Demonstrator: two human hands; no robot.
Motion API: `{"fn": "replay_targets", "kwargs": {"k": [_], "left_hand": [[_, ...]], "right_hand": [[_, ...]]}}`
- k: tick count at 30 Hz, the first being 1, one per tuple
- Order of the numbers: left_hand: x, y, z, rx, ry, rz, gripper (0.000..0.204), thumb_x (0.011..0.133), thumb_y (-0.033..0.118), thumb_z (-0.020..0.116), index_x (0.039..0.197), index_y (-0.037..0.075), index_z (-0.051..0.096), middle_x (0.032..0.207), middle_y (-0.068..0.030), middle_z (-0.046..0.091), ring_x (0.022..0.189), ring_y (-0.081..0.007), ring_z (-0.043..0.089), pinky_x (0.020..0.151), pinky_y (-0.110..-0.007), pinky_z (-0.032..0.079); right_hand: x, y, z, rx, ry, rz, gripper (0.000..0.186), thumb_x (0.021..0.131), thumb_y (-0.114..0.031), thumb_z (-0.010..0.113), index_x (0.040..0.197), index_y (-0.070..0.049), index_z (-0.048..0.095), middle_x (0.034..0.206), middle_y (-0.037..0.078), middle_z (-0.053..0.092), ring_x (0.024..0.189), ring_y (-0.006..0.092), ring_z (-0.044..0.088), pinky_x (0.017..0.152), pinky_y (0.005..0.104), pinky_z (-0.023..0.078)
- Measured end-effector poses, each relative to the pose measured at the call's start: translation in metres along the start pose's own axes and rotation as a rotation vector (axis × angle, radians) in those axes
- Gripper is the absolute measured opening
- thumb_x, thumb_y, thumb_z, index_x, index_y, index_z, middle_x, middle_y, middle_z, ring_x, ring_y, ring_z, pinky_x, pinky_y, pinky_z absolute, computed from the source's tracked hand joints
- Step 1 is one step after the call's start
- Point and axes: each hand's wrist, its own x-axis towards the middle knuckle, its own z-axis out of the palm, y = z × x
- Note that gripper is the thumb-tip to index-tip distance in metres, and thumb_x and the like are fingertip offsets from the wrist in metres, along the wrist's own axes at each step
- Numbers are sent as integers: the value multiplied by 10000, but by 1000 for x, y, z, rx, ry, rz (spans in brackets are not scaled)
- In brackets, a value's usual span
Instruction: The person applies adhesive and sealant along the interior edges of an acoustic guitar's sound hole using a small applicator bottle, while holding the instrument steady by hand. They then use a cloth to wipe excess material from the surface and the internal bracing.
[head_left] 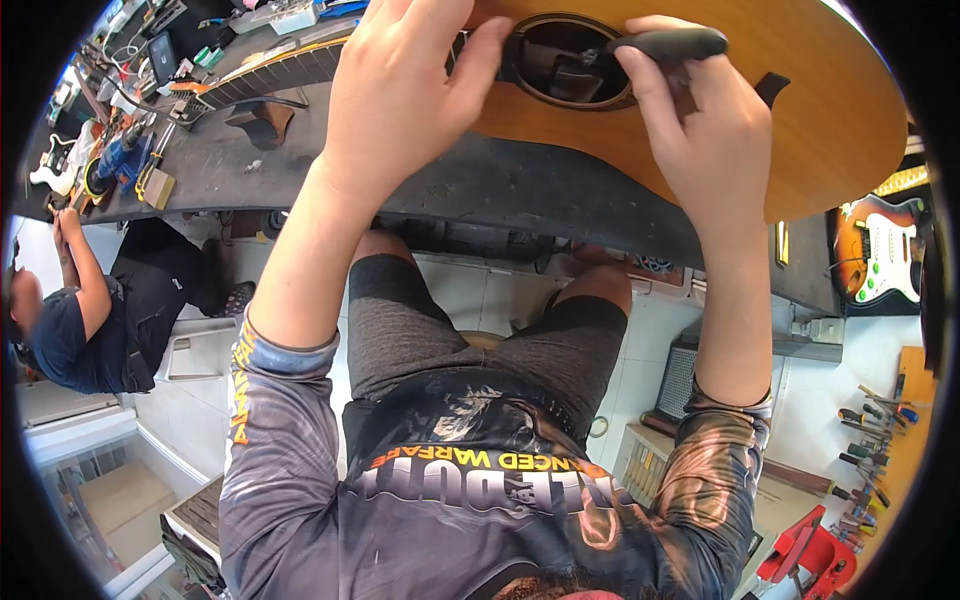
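Note:
An acoustic guitar (820, 110) with a honey-coloured top lies flat on the dark workbench (480, 180), its fretted neck (285, 75) running to the left. My right hand (710, 140) grips a black-handled tool (680, 43) over the right side of the round soundhole (545, 65). The tool's tip points left across the hole; its exact kind is unclear. Beside the hole's left edge, my left hand (410, 90) lies over the strings and the neck end, thumb stretched out and holding nothing I can see. Its other fingertips run past the top of the picture.
A dark curved rest (262, 122) stands under the neck. Tools and cables crowd the bench's far left, near a seated person (100, 310). A sunburst electric guitar (880, 255) stands at the right, above a rack of hand tools (870, 440) and a red tool (810, 555).

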Motion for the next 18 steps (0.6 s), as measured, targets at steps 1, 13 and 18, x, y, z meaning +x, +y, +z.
{"fn": "replay_targets", "kwargs": {"k": [1, 13, 18], "left_hand": [[-5, -6, 0, 33, -16, 9, 301, 932, -48, 742, 1216, 20, 668, 1068, -190, 695, 1009, -384, 694, 895, -432, 561], [-48, 25, 53, -18, 6, -322, 341, 1024, 95, 730, 1359, 41, 695, 1037, -168, 802, 887, -352, 788, 754, -420, 627], [-46, 28, 74, -33, -45, -443, 230, 1058, 109, 673, 1277, 38, 681, 937, -198, 773, 842, -403, 762, 704, -480, 603]], "right_hand": [[-2, 12, 2, -129, 183, -303, 208, 1008, -157, 818, 1161, -25, 769, 910, 41, 783, 664, 112, 633, 633, 268, 502], [-36, 13, 2, -143, 289, -660, 396, 915, -83, 885, 1248, -31, 679, 1033, 183, 788, 830, 311, 779, 734, 373, 627], [-52, 31, 10, -50, 298, -599, 412, 912, -89, 886, 1266, -52, 679, 1052, 196, 788, 837, 309, 775, 686, 355, 630]]}}
